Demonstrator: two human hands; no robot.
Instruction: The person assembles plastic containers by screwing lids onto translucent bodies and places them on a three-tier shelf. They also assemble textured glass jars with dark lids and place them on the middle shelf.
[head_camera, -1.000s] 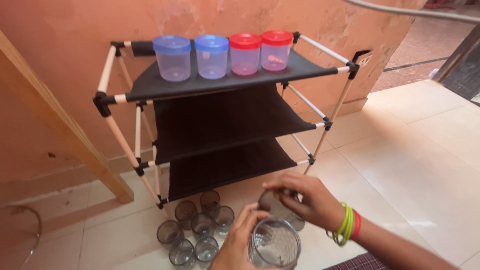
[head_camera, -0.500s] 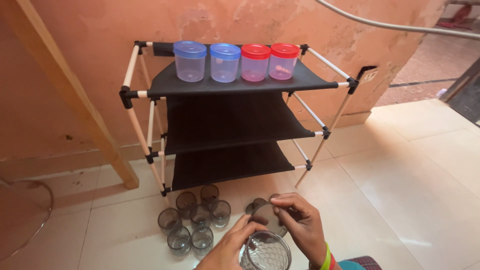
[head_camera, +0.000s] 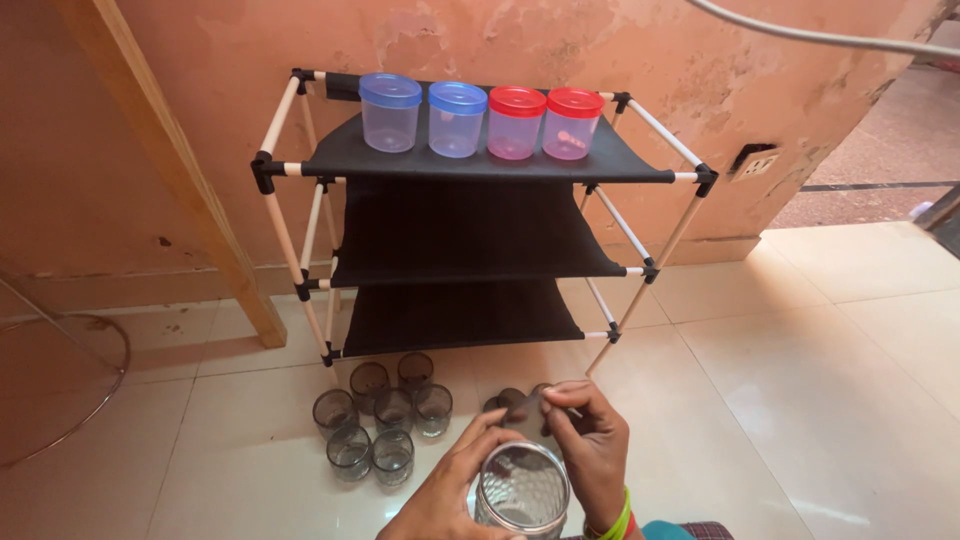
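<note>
My left hand (head_camera: 450, 495) grips a clear patterned glass jar (head_camera: 522, 488) at the bottom middle of the view, its open mouth facing up. Just above the jar's rim, my right hand (head_camera: 590, 445) pinches a dark round lid (head_camera: 520, 418) by its edge; green and red bangles show at that wrist. More dark lids (head_camera: 500, 400) lie on the floor behind the hands. To the left, a cluster of several small smoky glass jars (head_camera: 385, 425) stands on the tiles.
A three-tier rack (head_camera: 470, 240) with black fabric shelves stands against the peach wall. Two blue-lidded (head_camera: 391, 110) and two red-lidded containers (head_camera: 545, 122) sit on top. A slanted wooden beam (head_camera: 190, 180) leans at left, a metal ring (head_camera: 70, 385) lies on the floor.
The view has shifted so the rack sits further right and lower. My hands, the jar and the lid have drawn closer to the bottom edge, the lid staying above the jar's mouth.
</note>
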